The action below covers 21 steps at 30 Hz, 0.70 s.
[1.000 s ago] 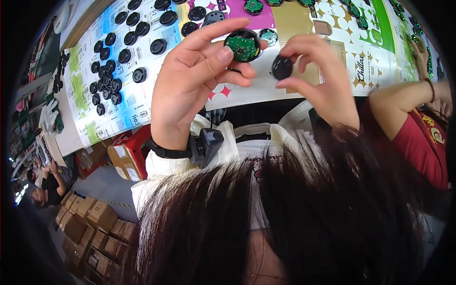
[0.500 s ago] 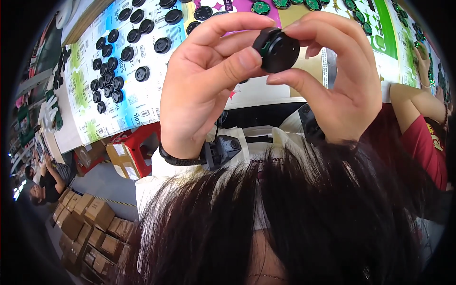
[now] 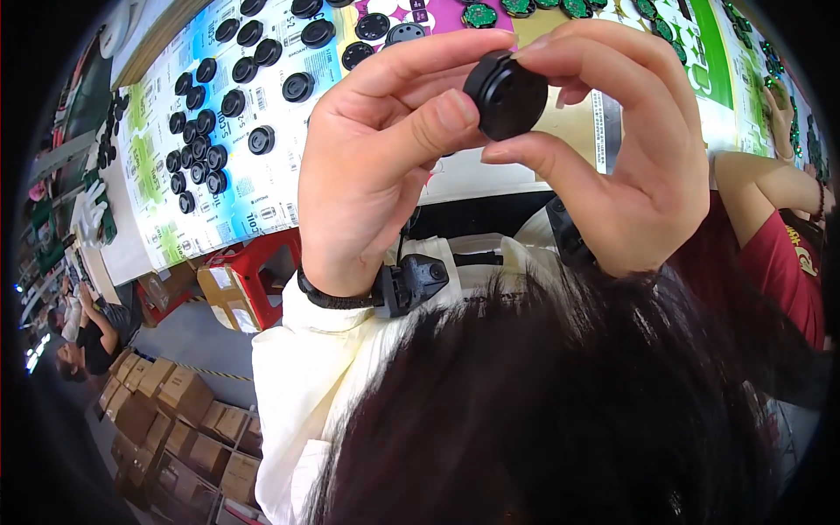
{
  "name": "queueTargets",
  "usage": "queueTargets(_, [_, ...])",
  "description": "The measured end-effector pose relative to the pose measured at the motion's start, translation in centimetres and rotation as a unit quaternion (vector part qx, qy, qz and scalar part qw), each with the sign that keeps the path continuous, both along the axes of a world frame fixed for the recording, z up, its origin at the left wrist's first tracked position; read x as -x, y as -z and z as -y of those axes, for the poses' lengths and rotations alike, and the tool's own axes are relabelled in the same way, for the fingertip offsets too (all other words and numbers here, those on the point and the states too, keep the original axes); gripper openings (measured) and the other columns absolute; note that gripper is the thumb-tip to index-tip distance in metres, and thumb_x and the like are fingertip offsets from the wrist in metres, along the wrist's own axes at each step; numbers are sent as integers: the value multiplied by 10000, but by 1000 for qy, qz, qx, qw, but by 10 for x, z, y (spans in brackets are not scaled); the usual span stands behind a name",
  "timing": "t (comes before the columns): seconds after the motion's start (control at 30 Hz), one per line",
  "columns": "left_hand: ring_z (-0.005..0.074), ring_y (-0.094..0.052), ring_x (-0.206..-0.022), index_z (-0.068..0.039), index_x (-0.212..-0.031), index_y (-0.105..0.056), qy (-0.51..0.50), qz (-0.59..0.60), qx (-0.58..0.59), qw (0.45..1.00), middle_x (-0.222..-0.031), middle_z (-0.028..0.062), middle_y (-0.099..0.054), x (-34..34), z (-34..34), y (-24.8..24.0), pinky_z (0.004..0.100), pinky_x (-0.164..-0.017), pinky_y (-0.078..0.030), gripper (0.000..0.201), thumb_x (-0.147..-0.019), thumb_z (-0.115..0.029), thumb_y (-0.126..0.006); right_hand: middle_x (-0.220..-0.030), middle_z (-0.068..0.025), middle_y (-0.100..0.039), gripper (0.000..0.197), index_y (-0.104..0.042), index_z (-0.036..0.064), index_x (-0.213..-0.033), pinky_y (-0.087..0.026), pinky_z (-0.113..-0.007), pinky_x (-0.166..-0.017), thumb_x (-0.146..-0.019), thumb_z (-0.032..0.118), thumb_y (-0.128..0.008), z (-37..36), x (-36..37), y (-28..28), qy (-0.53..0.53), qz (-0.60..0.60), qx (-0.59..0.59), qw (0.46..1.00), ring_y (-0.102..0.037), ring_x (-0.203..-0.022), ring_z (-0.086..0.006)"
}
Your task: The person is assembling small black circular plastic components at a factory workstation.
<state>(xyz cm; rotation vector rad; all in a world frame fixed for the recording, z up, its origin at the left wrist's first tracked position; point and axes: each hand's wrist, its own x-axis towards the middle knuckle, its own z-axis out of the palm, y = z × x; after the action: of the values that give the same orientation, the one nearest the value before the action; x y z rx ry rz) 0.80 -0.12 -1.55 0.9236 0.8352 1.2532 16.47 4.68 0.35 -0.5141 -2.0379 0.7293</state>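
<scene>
Between my hands, above the table edge, I hold a small round black plastic case (image 3: pixel 516 101) with a few small holes in its flat face. My left hand (image 3: pixel 363 175) pinches its left rim, thumb in front and index finger over the top. From the other side, my right hand (image 3: pixel 643 157) grips it with a fingertip on the upper rim and the thumb at the lower edge. No green shows in its side seam. On the table beyond lie black discs with small holes, one of them a perforated disc (image 3: pixel 373 26).
Many ringed black round parts (image 3: pixel 199 144) lie on the printed sheets at the left. Green round circuit boards (image 3: pixel 479 15) sit at the far side. A co-worker's arm (image 3: pixel 761 179) rests at the right. Cardboard boxes (image 3: pixel 184 394) and a red stool (image 3: pixel 271 271) stand below.
The green sliver seen in the case's side has gone from sight, and the case has turned slightly. Both hands keep their hold. My head view has shifted a little.
</scene>
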Motion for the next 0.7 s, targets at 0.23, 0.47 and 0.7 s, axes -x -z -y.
queueTargets(0.23, [276,-548,-934,61,-1143,-410,-53,-20,-19,998,-1040,184,-523,-6,6,-4,336,-780,-462,399,-840,-186,-490,-952,-94,-529,429,-532,-4,-968,-413,-238,-637,-578,1,-710,2,0,1,-2,-9,52,999,-504,-785,-151])
queueTargets(0.47, [252,-586,-829,94,-1059,-453,-174,-173,-88,965,-933,192,-571,-21,11,-9,314,-716,-494,263,-830,-35,-462,-960,-87,-535,358,-526,-21,-990,-418,-223,-647,-655,3,-651,6,10,8,-31,-108,197,974,-508,-794,-135])
queueTargets(0.7, [192,-590,-763,95,-948,-495,-209,-165,-161,950,-876,184,-580,-19,8,-5,274,-670,-495,164,-798,29,-481,-969,-79,-540,291,-521,-37,-1012,-424,-207,-657,-733,5,-593,15,21,21,-56,-204,336,918,-512,-804,-118])
